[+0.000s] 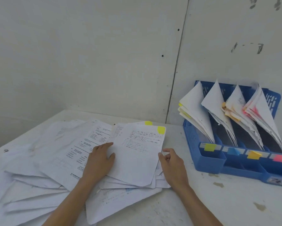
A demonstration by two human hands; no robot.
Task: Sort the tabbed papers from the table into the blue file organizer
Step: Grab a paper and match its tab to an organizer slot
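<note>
White panel wall behind; stained surface lower right. Blue file organizer at right, four slots with leaning sheets, front labels yellow, blue, orange, pink. Tabbed papers sprawl overlapping across lower left. Top sheet at centre, printed, yellow tab on upper right corner. Left hand flat on pile, fingers straight. Right hand at sheet's right edge, fingers curled; grasp unclear.

The scene is taken from one wide-angle camera worn on the head, pointed forward and down. The table is seen from close above; the wall behind it is faced, filling the upper half.
</note>
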